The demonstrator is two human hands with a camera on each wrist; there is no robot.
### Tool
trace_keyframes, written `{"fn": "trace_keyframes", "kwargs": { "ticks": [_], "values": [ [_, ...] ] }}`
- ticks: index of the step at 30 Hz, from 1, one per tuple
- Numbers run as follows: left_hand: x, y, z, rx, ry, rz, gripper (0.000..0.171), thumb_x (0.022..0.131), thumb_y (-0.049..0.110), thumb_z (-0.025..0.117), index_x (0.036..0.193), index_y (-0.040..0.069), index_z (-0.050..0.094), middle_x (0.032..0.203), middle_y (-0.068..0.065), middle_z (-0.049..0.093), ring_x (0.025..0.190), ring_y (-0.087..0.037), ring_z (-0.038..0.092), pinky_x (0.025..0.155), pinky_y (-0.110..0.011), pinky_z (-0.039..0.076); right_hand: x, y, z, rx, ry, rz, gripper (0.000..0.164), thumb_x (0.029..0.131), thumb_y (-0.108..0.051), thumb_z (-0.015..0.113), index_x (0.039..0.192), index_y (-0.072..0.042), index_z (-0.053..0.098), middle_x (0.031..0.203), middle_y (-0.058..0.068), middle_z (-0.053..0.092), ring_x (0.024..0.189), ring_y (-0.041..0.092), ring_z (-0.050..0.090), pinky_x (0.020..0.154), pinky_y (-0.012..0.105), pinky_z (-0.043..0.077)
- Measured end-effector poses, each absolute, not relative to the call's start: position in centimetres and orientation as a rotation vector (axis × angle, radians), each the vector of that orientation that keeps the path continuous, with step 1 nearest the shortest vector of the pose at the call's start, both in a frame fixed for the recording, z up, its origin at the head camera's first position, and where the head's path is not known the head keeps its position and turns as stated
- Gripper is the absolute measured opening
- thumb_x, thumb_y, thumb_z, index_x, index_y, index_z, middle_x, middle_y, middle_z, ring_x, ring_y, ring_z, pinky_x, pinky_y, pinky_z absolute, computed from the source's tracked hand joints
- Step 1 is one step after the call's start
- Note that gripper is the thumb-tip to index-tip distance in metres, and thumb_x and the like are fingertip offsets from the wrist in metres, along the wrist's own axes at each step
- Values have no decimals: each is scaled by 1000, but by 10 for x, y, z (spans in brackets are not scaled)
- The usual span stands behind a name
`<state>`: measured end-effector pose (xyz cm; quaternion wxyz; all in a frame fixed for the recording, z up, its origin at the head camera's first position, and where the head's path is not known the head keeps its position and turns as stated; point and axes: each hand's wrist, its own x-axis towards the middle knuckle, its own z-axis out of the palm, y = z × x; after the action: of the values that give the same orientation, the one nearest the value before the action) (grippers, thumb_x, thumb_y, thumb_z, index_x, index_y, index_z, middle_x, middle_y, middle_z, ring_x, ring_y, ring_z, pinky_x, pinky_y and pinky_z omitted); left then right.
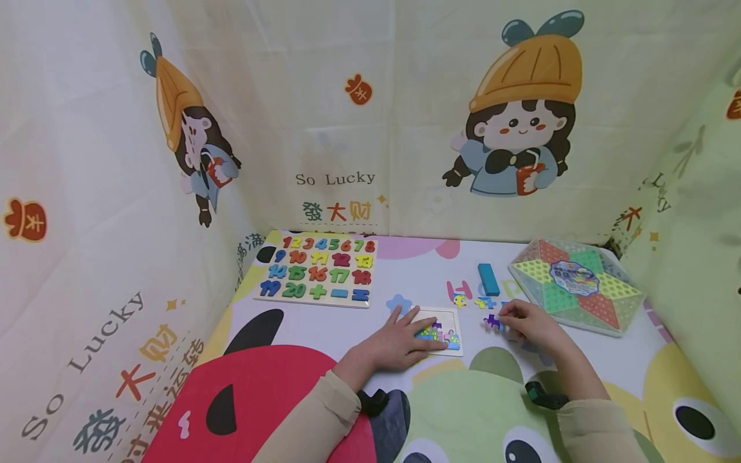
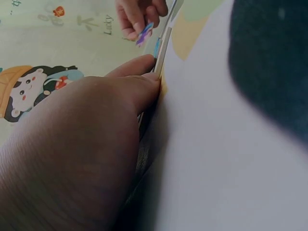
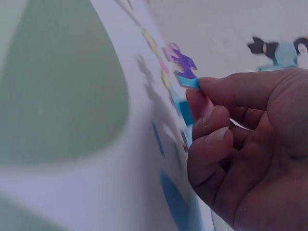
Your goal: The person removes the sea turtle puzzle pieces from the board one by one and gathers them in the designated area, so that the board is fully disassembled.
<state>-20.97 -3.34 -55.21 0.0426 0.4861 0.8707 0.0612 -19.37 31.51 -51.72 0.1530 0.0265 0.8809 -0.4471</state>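
My right hand (image 1: 535, 329) pinches a purple jigsaw piece (image 3: 183, 62) with a light-blue edge between thumb and index finger, held above the tabletop to the right of a small puzzle board. In the right wrist view the other fingers curl toward the palm. My left hand (image 1: 392, 342) rests with spread fingers across the left part of the puzzle board (image 1: 447, 317), hiding some of it. Green, purple and blue pieces lie in the board's lower half; its upper part shows pale. In the left wrist view the thumb lies along the board's edge.
Loose jigsaw pieces (image 1: 485, 303) lie beyond the right hand, with a teal block (image 1: 489, 280) behind them. At the back left is a number board (image 1: 312, 303) with coloured numerals. A clear hexagonal box (image 1: 579, 302) sits at the right. Printed curtains (image 1: 417, 128) enclose the table.
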Motion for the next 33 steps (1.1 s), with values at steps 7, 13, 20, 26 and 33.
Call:
{"fn": "trace_keyframes", "kwargs": {
  "ticks": [7, 13, 20, 26, 33],
  "values": [
    [-211, -33, -554, 1471, 2659, 194, 48, 102, 52, 37, 144, 66, 18, 166, 9, 16, 155, -32, 5, 121, -64, 7, -188, 341, -516, 114, 2526, -1229, 33, 99, -32, 60, 116, -4, 57, 74, 2, 52, 62, 17, 48, 55, 30, 41],
    [-211, -33, -555, 1478, 2659, 197, 48, 102, 52, 36, 144, 66, 18, 166, 9, 16, 155, -32, 5, 121, -64, 8, -188, 355, -517, 146, 2524, -1207, 30, 99, -28, 60, 115, -3, 59, 72, 2, 53, 62, 16, 49, 55, 29, 41],
    [-212, -34, -554, 1466, 2666, 230, 51, 102, 52, 38, 149, 58, 20, 165, 9, 20, 155, -31, 8, 121, -63, 9, -193, 358, -518, 161, 2519, -1202, 26, 100, -24, 58, 114, -3, 60, 72, 2, 52, 59, 16, 49, 53, 29, 42],
    [-213, -33, -555, 1403, 2667, 320, 51, 100, 55, 42, 150, 46, 34, 163, 14, 24, 155, -26, 9, 123, -60, 7, -196, 354, -518, 148, 2561, -1107, 23, 99, -24, 58, 112, -4, 61, 74, 3, 53, 61, 18, 50, 53, 30, 42],
    [-215, -32, -557, 1398, 2676, 326, 50, 99, 56, 43, 148, 43, 38, 163, 15, 24, 155, -24, 9, 123, -59, 7, -197, 350, -516, 136, 2609, -1021, 23, 99, -25, 59, 111, -5, 60, 78, 5, 54, 63, 20, 50, 56, 31, 41]
  ]
}}
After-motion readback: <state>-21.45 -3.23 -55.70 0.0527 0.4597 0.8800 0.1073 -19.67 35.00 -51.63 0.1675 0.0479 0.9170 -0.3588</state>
